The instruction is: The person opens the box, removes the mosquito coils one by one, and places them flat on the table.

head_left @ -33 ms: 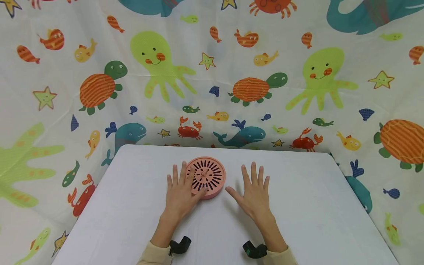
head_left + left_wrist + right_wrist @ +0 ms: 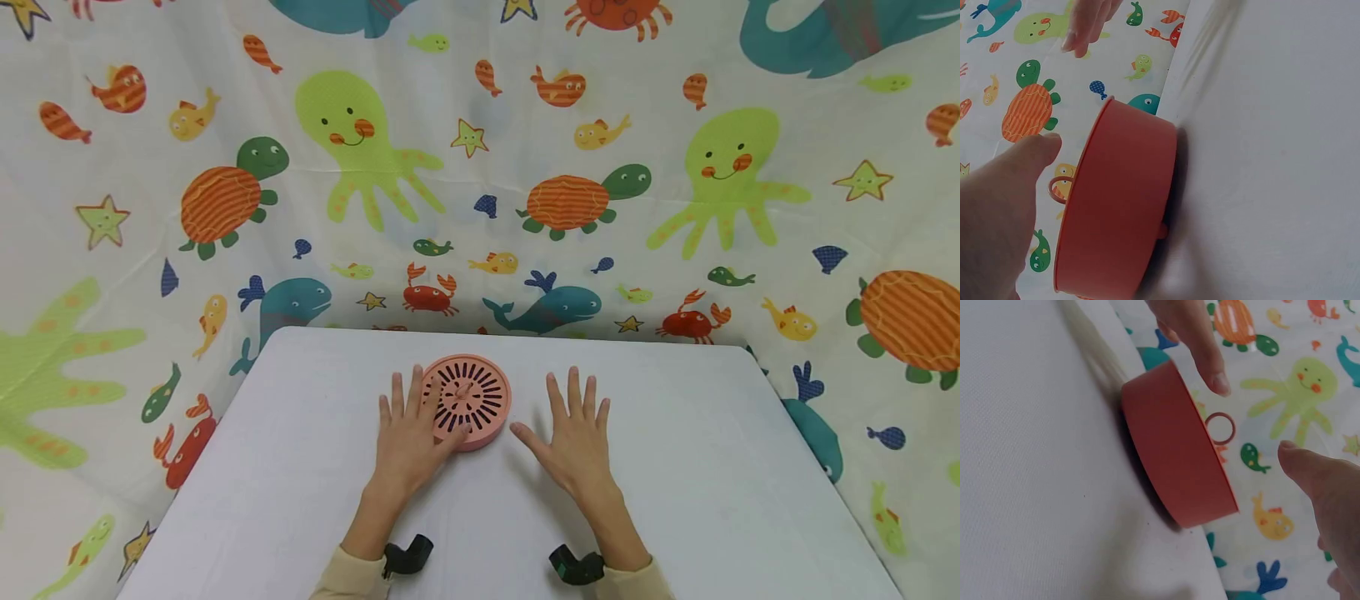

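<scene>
A round pink mosquito coil holder (image 2: 487, 410) with a slotted lid sits on the white table, left of the middle. In the right wrist view a thin wire ring (image 2: 1234, 428) stands up from its lid, and a small foot (image 2: 1162, 230) shows under it in the left wrist view. My left hand (image 2: 411, 442) is spread palm down, its index finger and thumb overlapping the holder's left side in the head view. Both wrist views show that hand above the lid, apart from it. To the right of the holder, my right hand (image 2: 581, 450) hovers with fingers spread, holding nothing.
The white table (image 2: 720, 467) reaches back to a cloth (image 2: 465, 208) printed with sea animals, which hangs behind and at both sides. A black wrist camera (image 2: 408, 555) sits by the left sleeve, another black camera (image 2: 577, 566) by the right sleeve.
</scene>
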A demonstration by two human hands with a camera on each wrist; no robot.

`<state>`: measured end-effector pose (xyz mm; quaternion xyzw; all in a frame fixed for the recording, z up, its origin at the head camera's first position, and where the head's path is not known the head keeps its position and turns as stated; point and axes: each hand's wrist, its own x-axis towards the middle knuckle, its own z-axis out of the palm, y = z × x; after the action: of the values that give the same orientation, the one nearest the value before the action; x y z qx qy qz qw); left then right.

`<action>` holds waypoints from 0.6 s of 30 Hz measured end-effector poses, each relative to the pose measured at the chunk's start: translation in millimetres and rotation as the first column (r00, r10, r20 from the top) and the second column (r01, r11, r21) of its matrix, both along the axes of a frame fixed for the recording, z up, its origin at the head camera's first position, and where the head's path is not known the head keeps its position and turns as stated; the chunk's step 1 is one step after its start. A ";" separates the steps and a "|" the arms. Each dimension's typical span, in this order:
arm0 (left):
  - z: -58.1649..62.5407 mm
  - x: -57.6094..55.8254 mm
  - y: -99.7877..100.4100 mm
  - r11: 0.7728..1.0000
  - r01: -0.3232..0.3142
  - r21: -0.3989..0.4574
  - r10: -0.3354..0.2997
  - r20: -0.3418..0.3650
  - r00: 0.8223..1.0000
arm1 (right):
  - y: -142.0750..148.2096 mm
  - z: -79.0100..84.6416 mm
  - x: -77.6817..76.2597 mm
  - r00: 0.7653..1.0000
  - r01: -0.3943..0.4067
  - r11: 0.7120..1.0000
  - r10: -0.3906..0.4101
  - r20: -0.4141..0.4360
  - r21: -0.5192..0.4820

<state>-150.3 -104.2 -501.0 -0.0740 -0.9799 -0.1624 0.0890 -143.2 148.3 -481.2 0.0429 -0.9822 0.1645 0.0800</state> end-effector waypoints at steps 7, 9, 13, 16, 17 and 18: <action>-0.5 1.9 -0.2 1.000 -0.002 -0.004 0.002 0.001 1.000 | -1.0 -0.3 1.7 1.000 -0.004 1.000 0.004 0.001 0.015; 0.9 2.5 -0.1 1.000 -0.004 0.000 0.004 -0.002 1.000 | -1.7 0.7 2.5 1.000 -0.004 1.000 0.004 0.000 0.011; 4.0 2.4 0.6 1.000 -0.006 0.009 0.006 -0.005 1.000 | -3.3 2.2 4.2 1.000 -0.006 1.000 0.006 -0.001 0.006; 6.5 0.7 1.1 1.000 -0.004 0.009 0.004 -0.002 1.000 | -4.4 3.6 4.3 1.000 -0.007 1.000 0.007 -0.014 0.012; 7.3 0.0 1.1 1.000 -0.004 0.007 0.004 -0.003 1.000 | -4.7 4.2 4.2 1.000 -0.009 1.000 0.010 -0.023 0.009; 7.8 -0.6 1.2 1.000 -0.003 0.009 0.003 -0.005 1.000 | -4.9 4.7 4.1 1.000 -0.009 1.000 0.009 -0.029 0.011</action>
<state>-150.9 -103.0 -493.2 -0.0726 -0.9791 -0.1665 0.0919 -139.1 143.4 -476.5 0.0502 -0.9816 0.1591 0.0931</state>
